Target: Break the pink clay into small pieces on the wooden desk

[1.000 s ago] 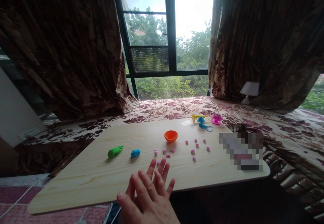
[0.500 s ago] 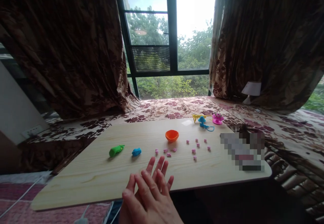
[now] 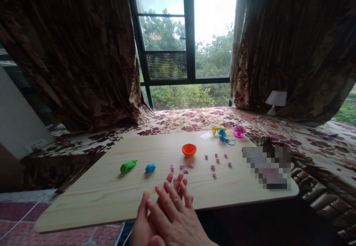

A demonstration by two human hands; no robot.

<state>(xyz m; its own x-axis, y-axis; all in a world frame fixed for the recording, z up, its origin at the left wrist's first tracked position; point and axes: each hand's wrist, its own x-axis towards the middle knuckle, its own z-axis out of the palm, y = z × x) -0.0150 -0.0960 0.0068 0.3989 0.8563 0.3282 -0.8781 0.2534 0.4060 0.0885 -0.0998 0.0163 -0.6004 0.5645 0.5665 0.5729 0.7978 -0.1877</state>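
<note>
My left hand (image 3: 139,222) and my right hand (image 3: 179,220) lie palm to palm over the near edge of the light wooden tabletop (image 3: 105,194). The right is on top, its fingers stretched out and pointing away. Left fingertips peek out beyond them, and neither hand holds anything. Nearest to the fingertips are several small pink pieces (image 3: 184,170) scattered on the wood. Farther off sit an orange bowl (image 3: 189,150), a small blue toy (image 3: 150,168) and a green toy (image 3: 128,166).
At the table's far edge stand a yellow toy (image 3: 215,129), a blue toy with a cord (image 3: 223,134) and a pink toy (image 3: 239,131). A blurred-out patch (image 3: 267,166) covers the right end. Patterned cloth, dark curtains, a window and a small white lamp (image 3: 275,100) lie behind.
My hands slid against each other: the right hand shifted slightly right and forward over the left. The view drifted a little. Nothing on the table moved.
</note>
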